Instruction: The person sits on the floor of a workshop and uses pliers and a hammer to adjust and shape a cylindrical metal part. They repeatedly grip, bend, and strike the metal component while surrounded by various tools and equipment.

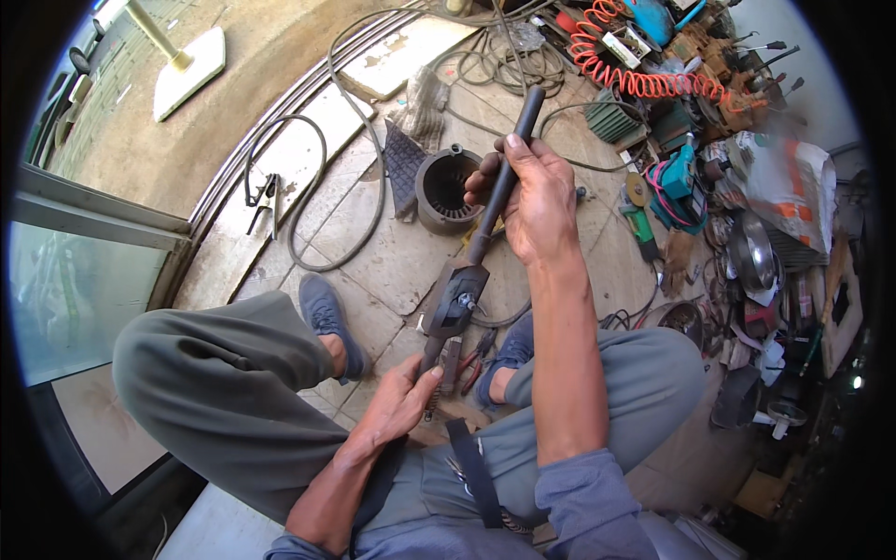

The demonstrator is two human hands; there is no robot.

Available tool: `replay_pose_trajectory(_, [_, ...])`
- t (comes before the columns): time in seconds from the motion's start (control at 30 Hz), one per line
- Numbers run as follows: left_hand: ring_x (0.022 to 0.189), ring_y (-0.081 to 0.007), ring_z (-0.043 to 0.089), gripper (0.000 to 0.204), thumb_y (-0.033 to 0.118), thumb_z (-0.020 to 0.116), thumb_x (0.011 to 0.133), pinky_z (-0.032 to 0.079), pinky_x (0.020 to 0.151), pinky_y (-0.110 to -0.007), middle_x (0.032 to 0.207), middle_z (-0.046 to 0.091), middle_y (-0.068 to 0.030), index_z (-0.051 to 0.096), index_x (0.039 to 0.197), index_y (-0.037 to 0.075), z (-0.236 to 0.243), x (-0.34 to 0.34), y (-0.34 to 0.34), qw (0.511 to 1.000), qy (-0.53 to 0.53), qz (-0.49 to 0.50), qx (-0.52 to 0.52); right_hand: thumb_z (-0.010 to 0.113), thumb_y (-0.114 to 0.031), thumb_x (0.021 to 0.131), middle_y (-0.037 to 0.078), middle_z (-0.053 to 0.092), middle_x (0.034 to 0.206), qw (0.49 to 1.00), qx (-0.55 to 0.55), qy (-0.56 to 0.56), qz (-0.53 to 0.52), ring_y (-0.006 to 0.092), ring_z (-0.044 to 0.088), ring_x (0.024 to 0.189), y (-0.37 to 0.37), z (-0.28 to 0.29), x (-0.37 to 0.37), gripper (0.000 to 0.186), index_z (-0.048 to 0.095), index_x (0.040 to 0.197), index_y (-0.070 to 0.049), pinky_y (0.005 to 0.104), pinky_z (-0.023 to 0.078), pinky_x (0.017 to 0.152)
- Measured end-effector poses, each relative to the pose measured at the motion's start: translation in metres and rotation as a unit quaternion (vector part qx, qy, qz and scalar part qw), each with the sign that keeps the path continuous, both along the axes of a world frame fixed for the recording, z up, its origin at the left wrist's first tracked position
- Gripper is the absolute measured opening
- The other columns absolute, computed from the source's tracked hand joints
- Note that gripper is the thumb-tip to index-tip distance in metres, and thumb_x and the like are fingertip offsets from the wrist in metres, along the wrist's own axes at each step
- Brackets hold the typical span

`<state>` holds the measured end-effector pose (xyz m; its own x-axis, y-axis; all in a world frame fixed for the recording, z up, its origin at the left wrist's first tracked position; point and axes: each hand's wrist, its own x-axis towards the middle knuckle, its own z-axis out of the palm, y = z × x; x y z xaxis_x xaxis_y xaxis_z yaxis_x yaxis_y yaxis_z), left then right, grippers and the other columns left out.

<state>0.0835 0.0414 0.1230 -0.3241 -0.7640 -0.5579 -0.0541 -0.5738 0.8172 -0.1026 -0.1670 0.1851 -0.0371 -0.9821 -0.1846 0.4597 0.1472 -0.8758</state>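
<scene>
two-handled tool (459, 278), dark metal, blocky in the middle: that's what the person is busy with, isn't it?

yes, and it's up off the floor (331, 215), slanting in front of the body between the knees. both hands are on it.

how are they set?

the right hand (539, 201) is wrapped round the long upper bar, thumb laid along it and fingers curled behind. the left hand (397, 401) is closed about the lower end, partly hiding it.

what's that shiny bit?

a small bolt-like piece (467, 301) poking out of the block. whether it's tight or loose, i can't tell from where i stand.

so how far along are they, would you say?

the picking up is done, and the grip looks settled. beyond that i'd call it the handling stage. no workpiece seems to be set against the tool, so any work with it looks undone.

and that hollow metal cylinder (431, 207)?

standing on the tiles past the block, slotted inside, with no hand clearly on it. i can't say it has been worked.

pliers (481, 359) too?

down by the right shoe (512, 353), unheld. the green grinder (640, 224) lies off to the right, unheld as well.
</scene>
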Motion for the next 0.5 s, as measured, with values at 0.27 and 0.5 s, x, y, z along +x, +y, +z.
replay_pose_trajectory(0.27, [0.08,-0.0117,0.049,0.019,0.017,0.056,0.104,0.045,0.073,-0.029,0.086,0.057,-0.0022,0.059,0.112,-0.001,-0.017,-0.008,0.0,1.0,0.002,0.012,-0.011,0.055,-0.02,0.105,0.009,0.065,0.079,0.998,-0.05,0.004,0.025,0.0217,0.069,0.065,0.013,0.029,0.018,0.019,0.058,0.101,-0.001,0.037,0.06,0.059])
replay_pose_trajectory(0.5, [0.082,-0.0137,0.051,0.021,0.015,0.056,0.103,0.047,0.075,-0.032,0.086,0.061,-0.0063,0.06,0.114,-0.002,-0.024,-0.007,0.003,1.0,-0.03,-0.002,-0.009,0.054,-0.019,0.105,0.009,0.064,0.075,0.998,-0.051,0.019,0.025,0.0188,0.067,0.064,0.015,0.037,0.025,0.021,0.057,0.092,-0.003,0.0332,0.057,0.058])
